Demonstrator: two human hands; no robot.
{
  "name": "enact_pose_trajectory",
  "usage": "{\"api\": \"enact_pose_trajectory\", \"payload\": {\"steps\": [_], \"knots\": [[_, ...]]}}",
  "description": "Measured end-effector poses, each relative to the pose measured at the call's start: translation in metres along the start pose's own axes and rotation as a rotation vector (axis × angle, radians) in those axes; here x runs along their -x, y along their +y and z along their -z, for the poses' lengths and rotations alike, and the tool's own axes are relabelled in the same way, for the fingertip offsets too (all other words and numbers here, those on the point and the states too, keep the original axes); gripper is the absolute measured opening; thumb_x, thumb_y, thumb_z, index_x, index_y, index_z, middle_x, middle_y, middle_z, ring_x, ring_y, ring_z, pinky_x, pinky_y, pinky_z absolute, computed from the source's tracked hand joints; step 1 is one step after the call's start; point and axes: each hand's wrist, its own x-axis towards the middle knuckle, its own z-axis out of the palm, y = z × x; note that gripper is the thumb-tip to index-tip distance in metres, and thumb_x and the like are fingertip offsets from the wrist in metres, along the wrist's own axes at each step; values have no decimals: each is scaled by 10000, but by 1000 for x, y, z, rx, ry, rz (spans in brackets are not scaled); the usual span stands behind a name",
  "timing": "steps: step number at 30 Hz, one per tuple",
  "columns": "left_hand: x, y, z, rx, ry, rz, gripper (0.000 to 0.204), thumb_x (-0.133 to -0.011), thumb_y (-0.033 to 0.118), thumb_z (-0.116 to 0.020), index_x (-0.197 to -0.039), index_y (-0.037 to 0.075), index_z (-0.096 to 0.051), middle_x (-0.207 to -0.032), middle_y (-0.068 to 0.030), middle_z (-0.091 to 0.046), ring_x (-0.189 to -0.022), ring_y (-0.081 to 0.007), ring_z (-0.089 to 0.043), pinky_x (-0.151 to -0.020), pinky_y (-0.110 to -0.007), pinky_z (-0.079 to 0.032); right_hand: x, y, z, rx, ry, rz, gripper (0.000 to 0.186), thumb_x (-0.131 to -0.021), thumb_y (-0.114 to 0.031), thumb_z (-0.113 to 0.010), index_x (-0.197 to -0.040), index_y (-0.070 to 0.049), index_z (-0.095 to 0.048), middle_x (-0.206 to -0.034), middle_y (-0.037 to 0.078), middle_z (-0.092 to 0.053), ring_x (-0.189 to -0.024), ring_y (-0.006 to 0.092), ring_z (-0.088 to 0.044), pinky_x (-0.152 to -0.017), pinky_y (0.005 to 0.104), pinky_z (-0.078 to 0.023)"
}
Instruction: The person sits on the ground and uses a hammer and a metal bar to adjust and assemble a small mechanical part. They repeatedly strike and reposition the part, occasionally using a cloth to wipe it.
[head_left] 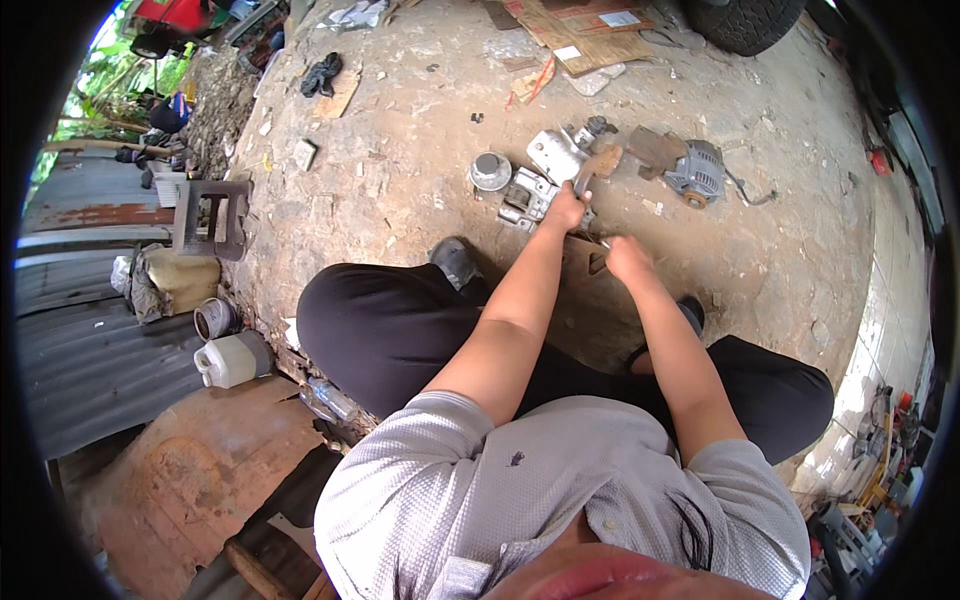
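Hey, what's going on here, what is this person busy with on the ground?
A person squats on a bare concrete floor over scattered metal machine parts. The left hand grips a hammer by its wooden handle, above a grey metal bracket. The right hand is closed around something small that is too hidden to tell. An alternator and a round metal cap lie nearby.

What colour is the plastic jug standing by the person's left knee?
White with a darker cap end; the jug shows in the head view, beside a round tin.
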Motion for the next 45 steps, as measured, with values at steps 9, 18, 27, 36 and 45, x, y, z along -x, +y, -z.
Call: {"api": "enact_pose_trajectory", "payload": {"steps": [9, 18, 27, 36, 45], "knots": [[10, 11, 0, 72, -45, 41, 639, -1029, 423, -622, -1352, -92, -425, -1143, -337, -682, -1110, -446, -675, -971, -490, -500, 4, -7, 4, 6, -42, 22, 308, -958, -149, -540, -1149, -135, -780, -1175, 171, -744, -1148, 364, -702, -987, 486, -557], [-11, -13, -4, -15, 54, -20, 642, -1028, 429, -621, -1377, -74, -428, -1150, -325, -685, -1102, -434, -680, -977, -485, -498, 2, 1, 13, 113, -58, -12, 301, -966, -133, -528, -1146, -96, -766, -1208, 181, -732, -1150, 362, -701, -968, 484, -568], [-13, -16, -3, -43, 62, -59, 643, -1025, 445, -623, -1346, -81, -438, -1139, -321, -690, -1091, -444, -681, -956, -485, -504, 13, 14, 11, 6, -39, -54, 333, -981, -127, -495, -1184, -119, -759, -1213, 180, -733, -1176, 361, -691, -978, 488, -561], [-11, -10, -8, 82, -22, 23, 645, -1026, 411, -615, -1412, -68, -421, -1325, -343, -617, -1269, -470, -588, -1066, -493, -465, 11, 32, -6, 9, 14, 17, 387, -954, -108, -530, -1248, -229, -750, -1205, 158, -734, -1130, 351, -699, -974, 484, -556], [-2, 1, -2, 69, -22, 36, 630, -1019, 395, -633, -1395, -72, -437, -1306, -352, -621, -1256, -473, -592, -1057, -494, -464, 1, 26, -10, -108, -17, 17, 469, -930, -84, -543, -1329, -264, -711, -1194, 181, -730, -1137, 356, -691, -985, 477, -551]]}}
